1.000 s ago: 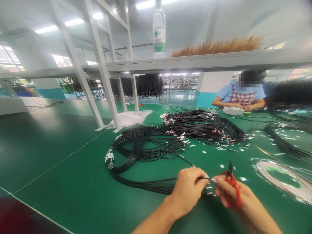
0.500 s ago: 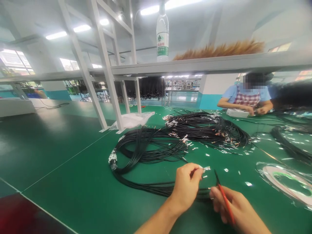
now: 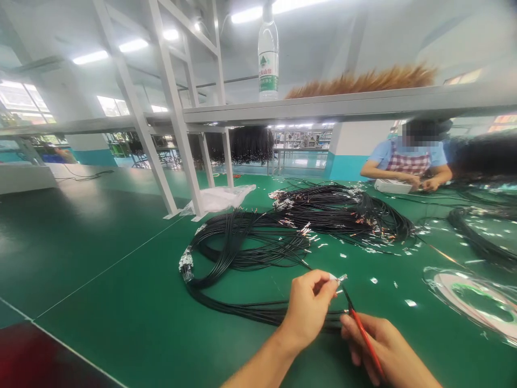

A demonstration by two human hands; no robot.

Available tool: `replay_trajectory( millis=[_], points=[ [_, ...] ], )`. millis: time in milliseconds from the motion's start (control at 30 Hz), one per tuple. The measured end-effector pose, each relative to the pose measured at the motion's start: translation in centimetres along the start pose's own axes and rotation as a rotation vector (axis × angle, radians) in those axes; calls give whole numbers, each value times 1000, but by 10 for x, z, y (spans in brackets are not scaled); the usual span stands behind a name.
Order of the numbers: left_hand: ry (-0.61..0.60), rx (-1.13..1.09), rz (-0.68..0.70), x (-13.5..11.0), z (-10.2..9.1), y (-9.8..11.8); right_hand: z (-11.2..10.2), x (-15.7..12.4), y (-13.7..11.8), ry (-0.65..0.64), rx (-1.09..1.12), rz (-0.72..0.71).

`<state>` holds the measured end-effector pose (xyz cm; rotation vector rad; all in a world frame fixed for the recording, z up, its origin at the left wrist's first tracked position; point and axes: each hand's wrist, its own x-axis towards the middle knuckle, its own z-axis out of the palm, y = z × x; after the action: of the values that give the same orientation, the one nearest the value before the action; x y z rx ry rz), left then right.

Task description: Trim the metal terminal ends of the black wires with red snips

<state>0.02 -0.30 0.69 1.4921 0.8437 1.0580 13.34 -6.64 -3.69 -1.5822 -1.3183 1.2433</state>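
My left hand [image 3: 309, 310] pinches the end of a thin black cable, where a small shiny clear piece of film [image 3: 342, 278] sticks out past the fingertips. In my right hand [image 3: 377, 342] is a slim tool with a red handle [image 3: 365, 334] and a dark pointed tip. That tip is close to the film, just below it; whether they touch I cannot tell. Under both hands run several black cables [image 3: 238, 308], part of a looped bundle on the green table. Silvery ends [image 3: 186, 265] are gathered at the bundle's left bend.
A larger coil of black cables [image 3: 339, 207] lies behind. Film scraps [image 3: 410, 303] dot the green table [image 3: 133, 302]. At right is a pale ring-shaped roll [image 3: 440, 291]. White shelf posts [image 3: 177, 124] stand left, near a plastic bag [image 3: 220, 198]. Across the table a person [image 3: 412, 161] works.
My right hand has shifted left, bringing the tool's tip up close to the film. My left hand keeps its pinch in nearly the same place.
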Motion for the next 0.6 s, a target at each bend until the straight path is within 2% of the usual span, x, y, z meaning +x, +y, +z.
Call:
replay_trajectory(
  millis=[167, 600],
  points=[
    [-8, 12, 7, 1, 0, -2, 1, 1, 0, -3, 7, 9],
    [26, 83, 68, -3, 1, -2, 5, -6, -9, 184, -198, -63]
  ],
)
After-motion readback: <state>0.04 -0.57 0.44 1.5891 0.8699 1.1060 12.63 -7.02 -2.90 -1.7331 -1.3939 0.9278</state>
